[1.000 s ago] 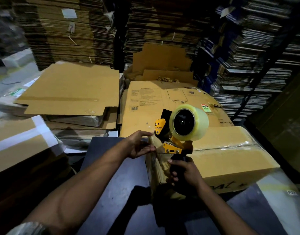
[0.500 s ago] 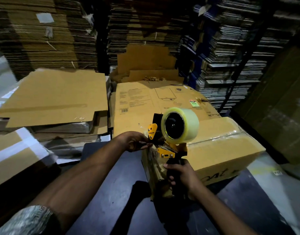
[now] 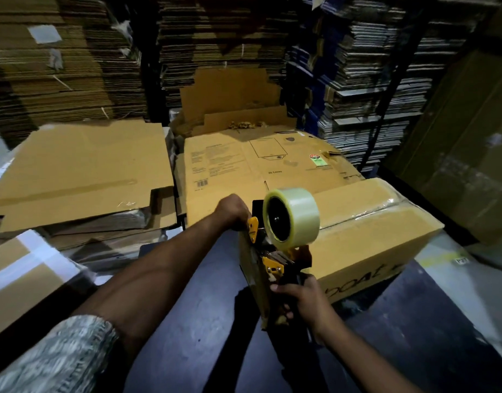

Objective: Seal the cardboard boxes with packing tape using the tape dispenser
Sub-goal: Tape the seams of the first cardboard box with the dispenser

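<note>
A brown cardboard box (image 3: 366, 239) lies on a dark table (image 3: 198, 330), with clear tape shining along its top seam. My right hand (image 3: 303, 299) grips the black handle of a yellow and black tape dispenser (image 3: 275, 265), which sits against the box's near left end. Its roll of clear tape (image 3: 296, 217) stands above the box corner. My left hand (image 3: 232, 209) rests on the top left corner of the box beside the dispenser, fingers curled over the edge.
Flattened cardboard sheets (image 3: 82, 171) are stacked to the left, and a printed flat carton (image 3: 258, 163) lies behind the box. Tall stacks of folded cartons (image 3: 60, 66) fill the racks at the back. A large brown carton (image 3: 465, 154) stands at the right.
The dispenser and my right hand have moved down the box's near end. My left hand has slid up onto the box's top corner.
</note>
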Demonstrator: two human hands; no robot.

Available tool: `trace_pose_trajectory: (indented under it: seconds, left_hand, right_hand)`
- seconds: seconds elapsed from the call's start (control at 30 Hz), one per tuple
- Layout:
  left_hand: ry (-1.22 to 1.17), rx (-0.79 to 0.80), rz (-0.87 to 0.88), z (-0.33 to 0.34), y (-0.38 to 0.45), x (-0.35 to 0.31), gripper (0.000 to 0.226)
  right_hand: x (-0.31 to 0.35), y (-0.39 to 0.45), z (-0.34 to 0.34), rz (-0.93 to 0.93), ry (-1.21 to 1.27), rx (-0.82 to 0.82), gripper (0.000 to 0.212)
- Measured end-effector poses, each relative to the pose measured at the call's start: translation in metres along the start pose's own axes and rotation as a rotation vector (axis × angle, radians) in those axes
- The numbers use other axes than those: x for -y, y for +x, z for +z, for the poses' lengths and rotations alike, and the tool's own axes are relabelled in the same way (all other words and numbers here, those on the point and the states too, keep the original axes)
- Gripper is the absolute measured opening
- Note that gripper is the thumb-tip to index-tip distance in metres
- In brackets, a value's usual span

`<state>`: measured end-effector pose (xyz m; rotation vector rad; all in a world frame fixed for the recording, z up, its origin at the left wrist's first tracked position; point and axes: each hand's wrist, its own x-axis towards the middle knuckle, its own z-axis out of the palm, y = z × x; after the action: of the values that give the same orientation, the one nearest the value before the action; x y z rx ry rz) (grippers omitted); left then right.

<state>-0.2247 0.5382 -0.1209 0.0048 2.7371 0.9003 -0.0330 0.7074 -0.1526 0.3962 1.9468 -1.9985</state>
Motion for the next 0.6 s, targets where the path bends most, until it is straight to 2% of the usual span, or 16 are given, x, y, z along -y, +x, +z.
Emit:
trace_pose_trajectory:
  seconds: [0.07,0.1,0.27,0.47,0.6]
  left_hand:
    - [-0.041,-0.088,0.0,-0.008,0.013,0.007,0.013]
    - [-0.055,-0.118,0.002,-0.012,0.018,0.01,0.01]
    - [-0.048,-0.135,0.017,-0.007,0.029,0.018,0.009]
    - [-0.011,-0.193,0.044,0.006,0.034,0.02,0.003]
    - [-0.002,-0.176,0.049,0.006,0.038,0.024,0.005]
  right_hand:
    - [-0.003,-0.002,-0.001,0.02,0.014,-0.008,0.011]
    - [-0.006,-0.002,-0.001,0.023,0.013,-0.019,0.013]
    - [-0.01,-0.003,0.003,0.04,0.013,-0.047,0.008]
    - [-0.01,-0.004,0.012,-0.013,-0.052,-0.047,0.029]
    - [-0.007,-0.005,0.016,0.004,-0.026,-0.002,0.014]
